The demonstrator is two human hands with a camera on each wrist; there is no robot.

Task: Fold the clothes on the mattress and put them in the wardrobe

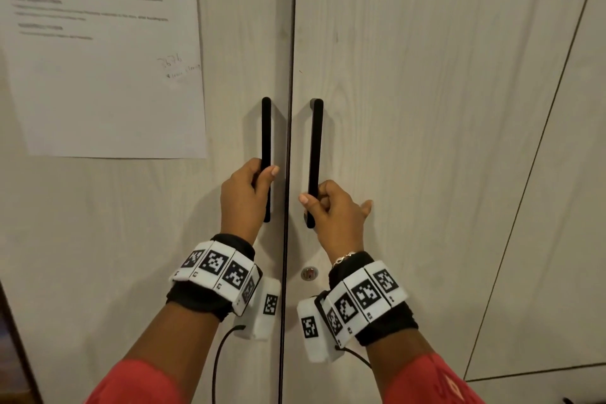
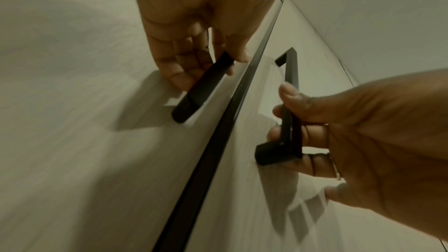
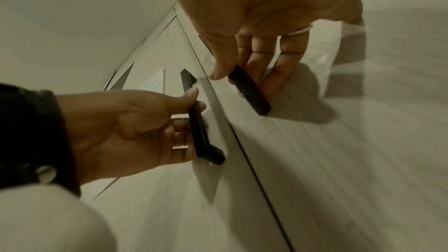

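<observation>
Directly ahead, the wardrobe (image 1: 426, 108) is filling the head view, its 2 pale wood-grain doors meeting at a thin dark vertical seam (image 1: 290, 75). They are looking shut, though the blurred wrist views are leaving it hard to say whether the seam is slightly parted. The left hand (image 1: 244, 197) is curling round the lower part of the left handle (image 1: 266, 128), fingers tucked behind the bar and thumb lying on its front. The right hand (image 1: 334, 210) is gripping the lower part of the right handle (image 1: 316, 141) the same way, thumb pressing the bar's inner side and little finger sticking out toward the door face. Both handles are slim matte black bars, upright, standing just beside the seam on either side, each lifted off the door on short posts. In the left wrist view the right hand (image 2: 351, 141) is wrapping the bar just above its lower post (image 2: 269, 153); a ring is showing on 1 finger.

A white printed sheet (image 1: 101, 52) is lying flat on the left door, its right edge near the left handle. A small round metal keyhole (image 1: 309, 273) is sitting on the right door below the handles, close to the seam. Further right, another panel joint (image 1: 537, 174) is slanting down the surface. Marker-tagged white bands (image 1: 216, 267) over black straps are circling both wrists, with red sleeves (image 1: 137, 384) below.
</observation>
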